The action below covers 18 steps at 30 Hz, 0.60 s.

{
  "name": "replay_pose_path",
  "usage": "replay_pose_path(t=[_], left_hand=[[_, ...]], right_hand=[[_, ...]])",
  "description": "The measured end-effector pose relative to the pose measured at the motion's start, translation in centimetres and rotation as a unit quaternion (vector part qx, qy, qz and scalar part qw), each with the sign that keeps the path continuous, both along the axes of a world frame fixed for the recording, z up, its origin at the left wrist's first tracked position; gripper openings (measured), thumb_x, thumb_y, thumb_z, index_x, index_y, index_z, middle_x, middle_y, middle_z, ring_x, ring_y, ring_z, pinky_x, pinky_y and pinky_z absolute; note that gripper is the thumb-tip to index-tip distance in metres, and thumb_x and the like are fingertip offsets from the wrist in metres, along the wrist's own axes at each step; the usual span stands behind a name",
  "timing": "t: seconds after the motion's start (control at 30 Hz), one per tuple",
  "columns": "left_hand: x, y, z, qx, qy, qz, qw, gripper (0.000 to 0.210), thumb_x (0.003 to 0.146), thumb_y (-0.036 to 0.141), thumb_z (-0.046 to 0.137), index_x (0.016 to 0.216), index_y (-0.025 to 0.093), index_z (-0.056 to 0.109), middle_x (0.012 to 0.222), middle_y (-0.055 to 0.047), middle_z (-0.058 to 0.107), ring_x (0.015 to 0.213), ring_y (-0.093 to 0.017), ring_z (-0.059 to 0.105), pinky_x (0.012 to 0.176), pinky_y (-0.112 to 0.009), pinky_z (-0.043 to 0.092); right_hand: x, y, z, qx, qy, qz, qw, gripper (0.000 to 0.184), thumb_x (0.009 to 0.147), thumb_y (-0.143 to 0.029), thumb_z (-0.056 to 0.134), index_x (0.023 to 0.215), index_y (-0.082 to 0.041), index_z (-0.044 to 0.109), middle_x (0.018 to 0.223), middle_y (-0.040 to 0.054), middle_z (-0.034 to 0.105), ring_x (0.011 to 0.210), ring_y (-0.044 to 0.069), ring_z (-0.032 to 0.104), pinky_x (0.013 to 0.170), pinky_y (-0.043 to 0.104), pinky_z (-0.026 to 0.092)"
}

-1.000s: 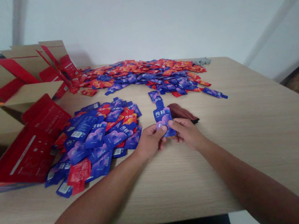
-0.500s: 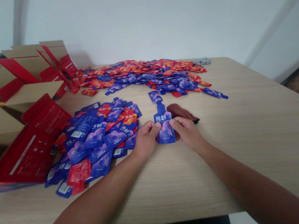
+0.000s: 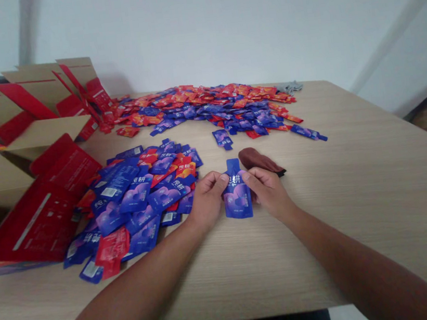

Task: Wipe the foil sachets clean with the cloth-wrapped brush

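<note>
Between my two hands is a blue sachet [image 3: 238,201] with white lettering, purple shapes and a narrow tab at its top. My left hand [image 3: 209,194] pinches its left edge between thumb and fingers. On the right edge, my right hand [image 3: 266,184] grips it the same way. The sachet is upright, its printed front facing me, above the table. Just behind my right hand lies a dark brown cloth item [image 3: 258,160]. A single blue sachet [image 3: 222,138] rests on the table beyond the held one.
A heap of blue and red sachets [image 3: 135,191] lies left of my hands. A longer pile of sachets [image 3: 205,100] runs along the wall side. Open cardboard boxes [image 3: 44,219] with red flaps stand at the left. Grey cloth [image 3: 289,87] sits at the far pile's right end.
The held sachet has shifted slightly toward me and tilted, so my fingers now grip it higher, near the lettering. The piles and boxes have stayed put.
</note>
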State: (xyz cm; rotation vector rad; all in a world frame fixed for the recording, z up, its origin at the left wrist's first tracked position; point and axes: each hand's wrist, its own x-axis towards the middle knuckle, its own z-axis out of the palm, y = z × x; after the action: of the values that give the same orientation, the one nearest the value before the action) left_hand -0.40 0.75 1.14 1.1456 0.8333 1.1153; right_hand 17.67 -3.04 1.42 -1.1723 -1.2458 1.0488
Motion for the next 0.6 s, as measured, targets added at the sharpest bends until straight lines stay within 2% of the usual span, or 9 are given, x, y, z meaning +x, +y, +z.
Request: replay_pose_path(t=[0.1, 0.27, 0.4, 0.5, 0.6], left_hand=[[0.1, -0.3, 0.0, -0.018, -0.023, -0.024, 0.999, 0.044, 0.088, 0.052, 0.083, 0.076, 0.018, 0.058, 0.069, 0.004, 0.054, 0.063, -0.009, 0.047, 0.059, -0.021, 0.040], [0.5, -1.0, 0.9, -0.090, -0.106, -0.050, 0.989, 0.044, 0.080, 0.051, 0.090, 0.081, 0.019, 0.061, 0.073, 0.003, 0.060, 0.063, -0.011, 0.053, 0.061, -0.024, 0.046], [0.7, -1.2, 1.5, -0.108, -0.115, -0.021, 0.987, 0.047, 0.077, 0.052, 0.093, 0.080, 0.018, 0.061, 0.070, 0.003, 0.060, 0.060, -0.010, 0.051, 0.057, -0.023, 0.045], [0.6, -0.7, 1.5, -0.091, -0.117, 0.029, 0.989, 0.045, 0.079, 0.052, 0.091, 0.079, 0.018, 0.061, 0.069, 0.004, 0.059, 0.059, -0.009, 0.050, 0.056, -0.022, 0.046], [0.4, -0.2, 1.5, -0.086, -0.121, 0.055, 0.987, 0.045, 0.080, 0.053, 0.090, 0.080, 0.019, 0.060, 0.068, 0.005, 0.059, 0.057, -0.010, 0.050, 0.054, -0.022, 0.046]], right_hand=[[0.1, 0.0, -0.1, 0.009, -0.007, -0.016, 1.000, 0.048, 0.097, -0.066, 0.069, 0.078, -0.022, 0.061, 0.058, -0.0024, 0.058, 0.048, 0.012, 0.050, 0.044, 0.025, 0.038], [-0.1, -0.3, -0.2, -0.012, 0.052, 0.000, 0.999, 0.049, 0.095, -0.067, 0.071, 0.078, -0.024, 0.056, 0.062, -0.0033, 0.058, 0.050, 0.012, 0.048, 0.045, 0.025, 0.039], [-0.3, -0.2, -0.2, -0.028, 0.069, -0.004, 0.997, 0.051, 0.094, -0.070, 0.070, 0.078, -0.025, 0.056, 0.061, -0.0040, 0.054, 0.048, 0.012, 0.045, 0.042, 0.026, 0.035], [-0.1, 0.0, -0.2, -0.040, 0.024, 0.065, 0.997, 0.052, 0.098, -0.071, 0.064, 0.077, -0.023, 0.060, 0.057, -0.0027, 0.057, 0.047, 0.013, 0.048, 0.043, 0.026, 0.037], [0.1, 0.0, -0.1, -0.052, -0.032, 0.130, 0.990, 0.052, 0.098, -0.069, 0.066, 0.075, -0.022, 0.061, 0.057, -0.0009, 0.063, 0.047, 0.011, 0.051, 0.046, 0.024, 0.038]])
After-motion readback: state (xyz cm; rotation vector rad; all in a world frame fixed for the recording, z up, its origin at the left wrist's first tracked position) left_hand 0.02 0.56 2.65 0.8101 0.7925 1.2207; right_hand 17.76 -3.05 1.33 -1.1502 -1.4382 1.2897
